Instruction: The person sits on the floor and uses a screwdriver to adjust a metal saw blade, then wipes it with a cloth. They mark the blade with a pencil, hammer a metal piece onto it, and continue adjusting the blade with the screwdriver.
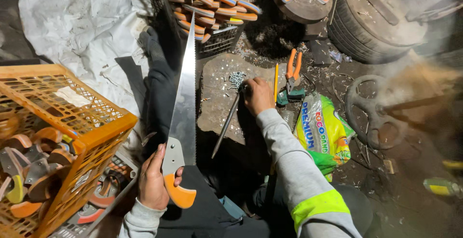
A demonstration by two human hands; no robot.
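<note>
The left hand (153, 180) is curled shut around the orange and grey handle of a hand saw (184, 98), wrist bent inward, forearm coming up from the lower edge. The saw's blade runs straight away from that hand, teeth along its right edge, tip reaching a wire basket (219, 38) stacked with orange handles. The right hand (257, 95) is stretched forward on a grey sleeve with a yellow reflective band, palm down, fingers bent over the top of a thin metal rod (226, 122) – whether they clasp it tightly cannot be told. The rod slants back from that hand toward the body, lying between the two hands on a flat stone slab (217, 103). Just ahead of the right hand sits a small heap of screws (236, 79); to its right lie a yellow pencil (276, 81) and orange-handled pliers (293, 72). Left of the left hand stands an orange plastic crate (91, 122) – handle pieces inside.
</note>
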